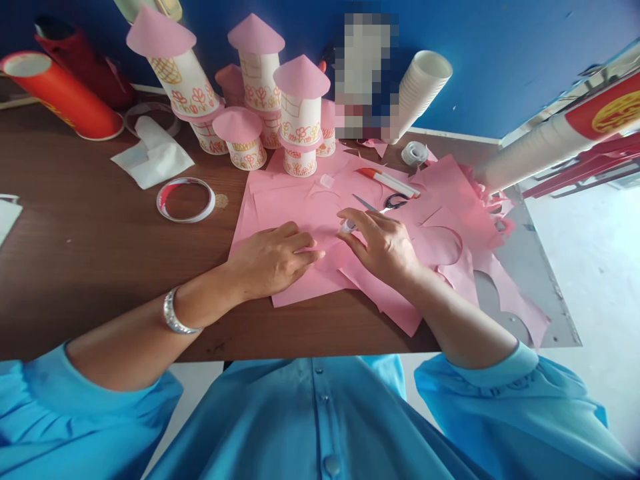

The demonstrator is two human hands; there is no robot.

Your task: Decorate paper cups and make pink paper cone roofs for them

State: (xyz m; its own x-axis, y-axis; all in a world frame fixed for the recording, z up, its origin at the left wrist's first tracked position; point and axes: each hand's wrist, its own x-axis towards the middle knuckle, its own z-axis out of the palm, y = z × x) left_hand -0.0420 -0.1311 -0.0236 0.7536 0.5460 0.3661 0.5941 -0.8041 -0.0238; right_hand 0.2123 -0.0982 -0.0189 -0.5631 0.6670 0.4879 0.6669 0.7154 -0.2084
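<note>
My left hand [273,260] lies palm down on sheets of pink paper [280,200], its fingers stretched out to the right and pressing the paper. My right hand [385,243] is closed around a small white tube [349,227], which looks like a glue stick; the fingers hide part of it. A small translucent cap [327,181] lies on the paper beyond my hands. Just past my right hand are scissors [395,201], partly covered by the fingers. Beside them rests a white and orange marker [387,182].
Paper-cup towers [300,120] with pink cone roofs stand at the back. Stacked paper cups [425,87] lean behind, near a tape roll [415,153]. Pink offcuts [440,240] spread right. A wide tape roll [186,200], tissue [153,157] and red tube [65,97] are left.
</note>
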